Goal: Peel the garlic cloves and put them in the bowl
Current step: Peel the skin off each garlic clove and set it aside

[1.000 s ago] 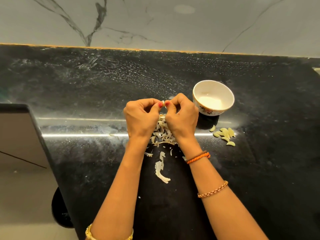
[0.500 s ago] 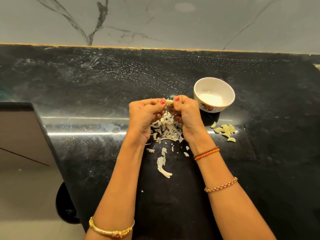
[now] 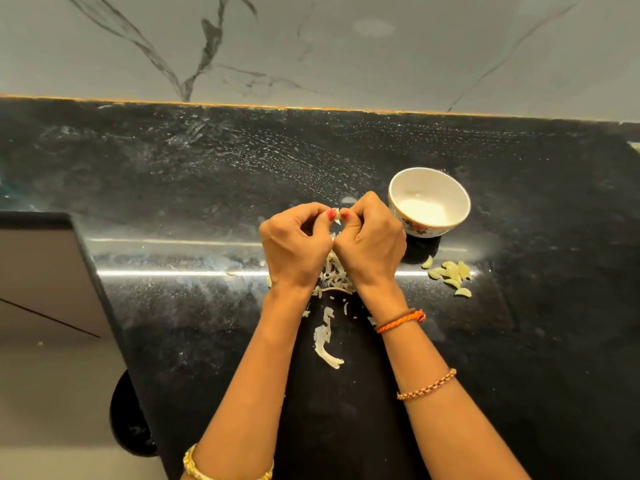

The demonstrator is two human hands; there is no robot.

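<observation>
While both hands' fingers point(image 3: 331, 214) curl, a garlic clove point(image 3: 337, 216) sits pinched between.

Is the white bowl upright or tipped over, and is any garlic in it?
Upright: the bowl stands on its base, its opening upward. No cloves show inside; the peeled cloves lie on the counter beside it.

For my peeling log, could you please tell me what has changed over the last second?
Very little: the left hand and right hand still pinch the garlic clove between their thumbs, their grip parting slightly half a second ago and closing again. The bowl, peeled cloves and skin pile stayed put.
</observation>
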